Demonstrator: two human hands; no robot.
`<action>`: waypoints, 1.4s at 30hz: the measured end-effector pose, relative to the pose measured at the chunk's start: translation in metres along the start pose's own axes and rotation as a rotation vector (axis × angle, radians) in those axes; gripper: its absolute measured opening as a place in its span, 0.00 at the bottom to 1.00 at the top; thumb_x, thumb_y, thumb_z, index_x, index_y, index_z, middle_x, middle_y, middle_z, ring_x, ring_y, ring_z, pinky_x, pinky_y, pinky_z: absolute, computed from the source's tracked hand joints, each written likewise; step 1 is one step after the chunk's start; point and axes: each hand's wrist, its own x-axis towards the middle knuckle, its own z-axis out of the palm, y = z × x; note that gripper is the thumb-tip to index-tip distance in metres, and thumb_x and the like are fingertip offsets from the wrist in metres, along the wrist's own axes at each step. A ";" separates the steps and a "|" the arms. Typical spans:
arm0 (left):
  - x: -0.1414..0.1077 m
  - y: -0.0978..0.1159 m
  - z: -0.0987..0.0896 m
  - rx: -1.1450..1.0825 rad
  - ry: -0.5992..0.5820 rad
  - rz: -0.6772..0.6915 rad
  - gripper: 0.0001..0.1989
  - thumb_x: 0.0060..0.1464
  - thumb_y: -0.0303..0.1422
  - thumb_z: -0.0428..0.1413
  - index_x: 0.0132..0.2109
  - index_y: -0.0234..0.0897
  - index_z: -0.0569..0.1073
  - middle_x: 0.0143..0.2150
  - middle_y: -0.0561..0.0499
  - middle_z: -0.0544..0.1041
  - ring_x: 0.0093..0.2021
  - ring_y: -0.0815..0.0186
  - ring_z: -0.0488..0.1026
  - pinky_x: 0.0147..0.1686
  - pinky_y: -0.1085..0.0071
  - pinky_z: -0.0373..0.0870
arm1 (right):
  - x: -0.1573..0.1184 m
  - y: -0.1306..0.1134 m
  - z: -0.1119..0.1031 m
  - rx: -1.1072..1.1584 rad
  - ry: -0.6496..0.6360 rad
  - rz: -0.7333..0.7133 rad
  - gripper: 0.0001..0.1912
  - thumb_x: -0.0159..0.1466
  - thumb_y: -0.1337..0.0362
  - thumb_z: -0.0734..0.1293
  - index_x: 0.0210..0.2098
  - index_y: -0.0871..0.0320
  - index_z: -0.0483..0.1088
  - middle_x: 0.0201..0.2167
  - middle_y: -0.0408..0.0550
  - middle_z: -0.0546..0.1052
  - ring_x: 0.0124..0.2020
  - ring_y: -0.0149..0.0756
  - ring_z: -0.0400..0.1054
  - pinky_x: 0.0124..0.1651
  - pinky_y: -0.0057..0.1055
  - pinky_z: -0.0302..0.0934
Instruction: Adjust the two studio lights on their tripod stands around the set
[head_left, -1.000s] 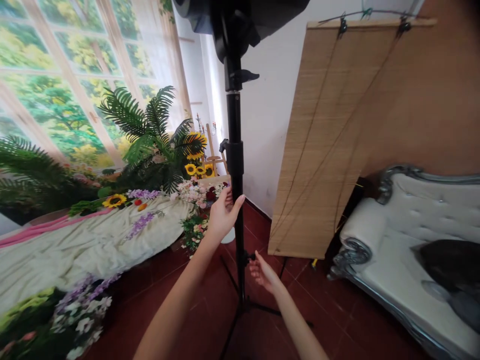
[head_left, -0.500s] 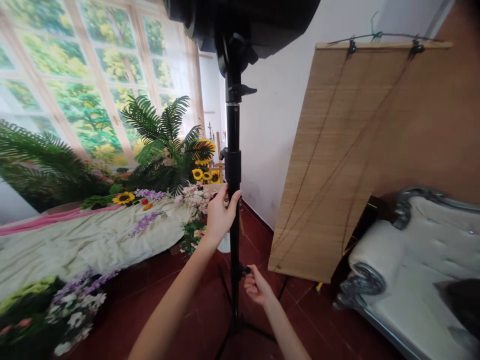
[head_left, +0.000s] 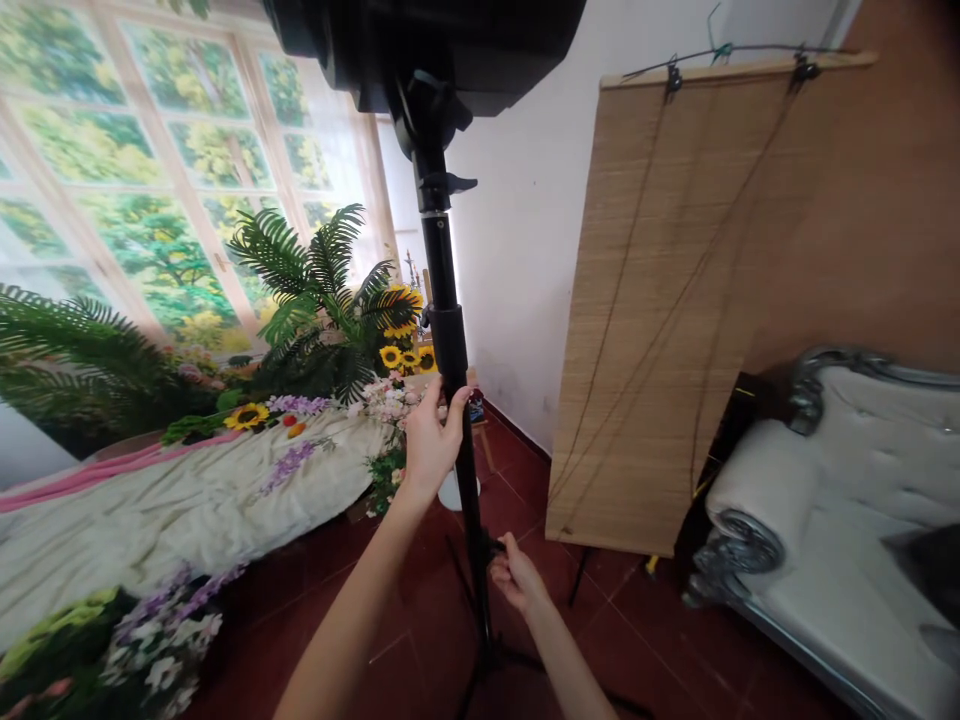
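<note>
A black light stand (head_left: 451, 340) rises through the middle of the view, leaning slightly left toward its top. It carries a large black lamp housing (head_left: 480, 55), cut off by the upper edge. My left hand (head_left: 435, 440) is wrapped round the pole just below its thick collar, thumb on the near side. Lower down, my right hand (head_left: 517, 577) pinches a small black knob (head_left: 495, 546) on the right side of the pole. The stand's legs (head_left: 491, 655) spread over the dark red tiles.
Left, a bed with a cream cover (head_left: 300, 500) holds flowers, beside a palm plant (head_left: 315, 290) and a window scene. Right, a bamboo blind (head_left: 660, 300) hangs near a pale tufted sofa (head_left: 862, 500). White and purple flowers (head_left: 161, 640) stand lower left.
The upper stand and lamp now appear farther left, and the pole looks more tilted. My left hand has shifted slightly left and down with it. My right hand stays at the knob.
</note>
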 end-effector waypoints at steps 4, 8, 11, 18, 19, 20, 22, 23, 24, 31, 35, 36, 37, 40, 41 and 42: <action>0.003 -0.002 -0.001 0.028 0.003 0.018 0.20 0.60 0.45 0.51 0.51 0.37 0.71 0.43 0.45 0.80 0.42 0.61 0.77 0.39 0.71 0.72 | 0.008 0.006 -0.012 -0.294 -0.084 -0.222 0.27 0.50 0.42 0.72 0.24 0.55 0.57 0.15 0.29 0.51 0.14 0.20 0.43 0.15 0.18 0.38; 0.003 -0.005 -0.001 -0.005 -0.007 0.006 0.20 0.60 0.45 0.51 0.53 0.37 0.70 0.45 0.45 0.79 0.43 0.61 0.77 0.39 0.71 0.73 | 0.006 -0.018 -0.025 -0.755 -0.256 -0.443 0.23 0.55 0.43 0.68 0.26 0.56 0.60 0.16 0.31 0.56 0.16 0.23 0.48 0.19 0.22 0.45; 0.004 -0.007 0.000 -0.036 -0.020 -0.027 0.21 0.59 0.45 0.51 0.52 0.37 0.70 0.46 0.44 0.79 0.42 0.62 0.78 0.37 0.72 0.74 | -0.003 -0.048 -0.027 -1.089 -0.364 -0.586 0.15 0.61 0.51 0.67 0.33 0.57 0.69 0.22 0.37 0.66 0.24 0.27 0.57 0.27 0.24 0.52; -0.007 -0.017 0.005 -0.101 -0.059 -0.101 0.21 0.59 0.46 0.52 0.52 0.37 0.69 0.43 0.45 0.80 0.34 0.65 0.78 0.28 0.75 0.72 | -0.015 -0.066 -0.024 -1.219 -0.403 -0.686 0.07 0.62 0.58 0.69 0.40 0.50 0.76 0.34 0.47 0.74 0.36 0.37 0.67 0.42 0.29 0.60; -0.010 -0.020 0.006 -0.107 -0.072 -0.116 0.20 0.59 0.46 0.52 0.51 0.37 0.69 0.43 0.45 0.80 0.34 0.65 0.78 0.29 0.75 0.73 | -0.015 -0.064 -0.025 -1.194 -0.383 -0.685 0.08 0.62 0.58 0.69 0.40 0.50 0.76 0.34 0.47 0.74 0.36 0.37 0.67 0.43 0.29 0.61; -0.015 -0.023 0.006 -0.116 -0.086 -0.130 0.20 0.59 0.45 0.52 0.51 0.37 0.69 0.43 0.45 0.79 0.36 0.64 0.79 0.30 0.75 0.73 | -0.014 -0.061 -0.026 -1.174 -0.364 -0.685 0.09 0.61 0.58 0.70 0.41 0.49 0.76 0.34 0.47 0.74 0.36 0.37 0.67 0.43 0.29 0.61; -0.027 -0.031 0.007 -0.126 -0.117 -0.149 0.19 0.60 0.44 0.51 0.51 0.37 0.68 0.44 0.45 0.79 0.39 0.64 0.79 0.34 0.73 0.75 | -0.014 -0.058 -0.028 -1.158 -0.341 -0.689 0.10 0.61 0.58 0.70 0.43 0.48 0.76 0.35 0.47 0.74 0.37 0.38 0.67 0.45 0.30 0.62; -0.034 -0.035 0.008 -0.116 -0.136 -0.156 0.18 0.60 0.43 0.51 0.51 0.38 0.68 0.44 0.46 0.79 0.41 0.64 0.79 0.37 0.72 0.75 | -0.014 -0.057 -0.029 -1.161 -0.336 -0.695 0.10 0.61 0.59 0.70 0.43 0.48 0.76 0.35 0.47 0.74 0.38 0.38 0.68 0.45 0.30 0.62; -0.042 -0.040 0.008 -0.094 -0.155 -0.163 0.17 0.60 0.43 0.51 0.51 0.38 0.68 0.44 0.46 0.79 0.41 0.64 0.78 0.39 0.71 0.75 | -0.014 -0.057 -0.029 -1.174 -0.333 -0.705 0.10 0.61 0.59 0.70 0.43 0.48 0.76 0.36 0.47 0.74 0.38 0.38 0.68 0.46 0.31 0.62; -0.098 -0.084 0.015 0.040 -0.219 -0.251 0.12 0.60 0.42 0.50 0.44 0.39 0.66 0.39 0.47 0.77 0.41 0.63 0.78 0.41 0.68 0.74 | -0.014 -0.058 -0.030 -1.317 -0.352 -0.771 0.11 0.64 0.61 0.67 0.45 0.48 0.76 0.36 0.47 0.75 0.37 0.36 0.68 0.43 0.28 0.62; -0.108 -0.093 0.016 0.030 -0.236 -0.276 0.12 0.60 0.43 0.51 0.41 0.40 0.64 0.35 0.49 0.76 0.37 0.62 0.77 0.38 0.68 0.75 | -0.016 -0.058 -0.029 -1.247 -0.350 -0.749 0.11 0.63 0.60 0.68 0.45 0.48 0.76 0.37 0.47 0.75 0.37 0.36 0.69 0.42 0.28 0.63; -0.108 -0.093 0.016 0.019 -0.237 -0.276 0.12 0.59 0.43 0.51 0.41 0.40 0.64 0.36 0.49 0.76 0.38 0.62 0.77 0.38 0.68 0.75 | -0.017 -0.058 -0.028 -1.239 -0.348 -0.746 0.11 0.63 0.60 0.68 0.45 0.48 0.76 0.36 0.47 0.75 0.37 0.36 0.69 0.42 0.28 0.63; -0.107 -0.092 0.015 0.008 -0.237 -0.276 0.12 0.59 0.43 0.51 0.41 0.40 0.64 0.36 0.49 0.76 0.38 0.62 0.78 0.39 0.68 0.75 | -0.018 -0.058 -0.027 -1.241 -0.343 -0.747 0.11 0.63 0.60 0.68 0.45 0.48 0.76 0.36 0.47 0.75 0.37 0.37 0.69 0.42 0.29 0.63; -0.106 -0.091 0.015 -0.005 -0.230 -0.273 0.11 0.59 0.43 0.52 0.42 0.40 0.64 0.37 0.49 0.76 0.39 0.63 0.78 0.39 0.68 0.75 | -0.020 -0.057 -0.026 -1.270 -0.336 -0.752 0.10 0.64 0.60 0.67 0.45 0.47 0.75 0.36 0.46 0.75 0.37 0.37 0.69 0.41 0.28 0.63; -0.105 -0.092 0.015 -0.001 -0.229 -0.271 0.11 0.59 0.43 0.52 0.41 0.40 0.64 0.36 0.49 0.76 0.38 0.63 0.78 0.39 0.68 0.75 | -0.020 -0.057 -0.026 -1.265 -0.337 -0.751 0.10 0.64 0.60 0.67 0.45 0.47 0.75 0.35 0.46 0.75 0.36 0.36 0.69 0.41 0.28 0.62; -0.105 -0.093 0.015 0.001 -0.233 -0.269 0.11 0.59 0.43 0.52 0.41 0.40 0.65 0.36 0.49 0.76 0.37 0.63 0.78 0.38 0.68 0.75 | -0.020 -0.056 -0.026 -1.249 -0.338 -0.750 0.09 0.64 0.60 0.67 0.44 0.47 0.76 0.34 0.45 0.74 0.36 0.36 0.69 0.40 0.27 0.62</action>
